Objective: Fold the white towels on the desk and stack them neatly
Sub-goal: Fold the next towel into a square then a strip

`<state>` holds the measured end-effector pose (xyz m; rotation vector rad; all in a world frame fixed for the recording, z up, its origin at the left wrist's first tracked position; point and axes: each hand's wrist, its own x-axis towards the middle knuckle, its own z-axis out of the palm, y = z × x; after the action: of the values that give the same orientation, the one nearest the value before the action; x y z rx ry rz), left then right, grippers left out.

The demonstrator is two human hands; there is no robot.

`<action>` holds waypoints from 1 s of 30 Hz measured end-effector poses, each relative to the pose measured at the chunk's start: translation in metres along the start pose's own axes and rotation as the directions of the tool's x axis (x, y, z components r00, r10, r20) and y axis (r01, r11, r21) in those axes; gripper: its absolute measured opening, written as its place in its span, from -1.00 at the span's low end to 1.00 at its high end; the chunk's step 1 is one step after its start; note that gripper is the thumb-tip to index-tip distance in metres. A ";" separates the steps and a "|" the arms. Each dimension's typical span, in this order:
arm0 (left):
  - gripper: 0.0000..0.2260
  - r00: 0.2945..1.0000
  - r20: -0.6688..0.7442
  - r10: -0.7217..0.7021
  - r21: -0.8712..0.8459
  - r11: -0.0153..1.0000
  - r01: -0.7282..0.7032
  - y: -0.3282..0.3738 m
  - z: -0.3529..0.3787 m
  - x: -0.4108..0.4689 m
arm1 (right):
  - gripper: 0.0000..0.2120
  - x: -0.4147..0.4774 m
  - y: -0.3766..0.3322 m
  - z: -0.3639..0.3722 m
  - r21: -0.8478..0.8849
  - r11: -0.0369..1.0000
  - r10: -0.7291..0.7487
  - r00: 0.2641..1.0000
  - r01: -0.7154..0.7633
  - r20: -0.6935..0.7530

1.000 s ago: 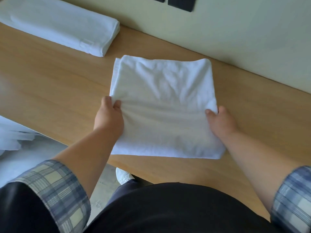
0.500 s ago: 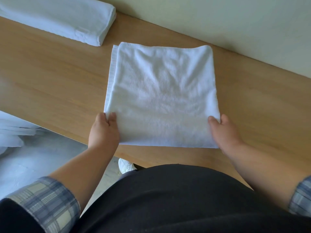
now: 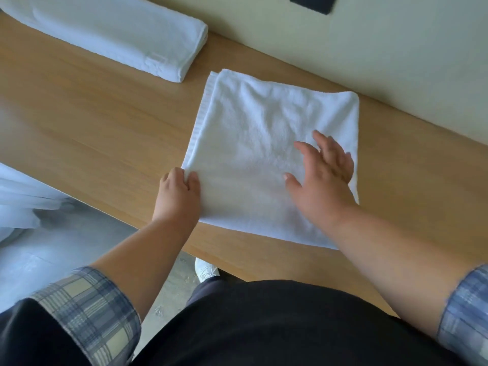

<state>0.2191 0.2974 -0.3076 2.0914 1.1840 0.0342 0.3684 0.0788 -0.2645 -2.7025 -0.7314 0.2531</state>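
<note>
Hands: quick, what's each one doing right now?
Left hand: grips the near-left edge of the white towel.
Right hand: open, fingers spread over that towel; contact unclear.

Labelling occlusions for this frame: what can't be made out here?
All head view.
Folded towel: far end cut off by the top-left frame edge.
Middle towel: patch under the right hand hidden; its layer count unreadable.
Left hand: its own back hides its grip on the towel's edge.
Dark wall objects: cut by the top edge, blurred.
White cloth beside the desk: cut by the left edge.
</note>
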 end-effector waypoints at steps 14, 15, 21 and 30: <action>-0.78 0.986 0.000 0.166 0.046 0.985 -0.166 -0.029 -0.024 0.059 | -0.50 0.264 -0.111 0.048 -0.200 0.874 -0.333 0.845 0.443 0.419; -0.78 0.986 0.000 0.167 0.047 0.985 -0.166 -0.029 -0.023 0.058 | -0.59 0.268 -0.109 0.047 -0.228 0.847 -0.363 0.836 0.480 0.411; -0.80 0.986 -0.026 0.167 0.044 0.985 -0.165 -0.032 -0.016 0.056 | -0.78 0.269 -0.124 0.048 -0.314 0.833 -0.434 0.890 0.455 0.140; -0.66 0.996 -0.083 0.036 -0.063 0.997 -0.042 -0.020 -0.021 0.046 | -0.52 0.190 -0.121 0.060 0.278 0.948 -0.168 0.985 0.152 0.034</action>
<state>0.2237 0.3506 -0.3179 2.0728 1.1746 0.1758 0.4595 0.2915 -0.2934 -2.3684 -0.8595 0.3649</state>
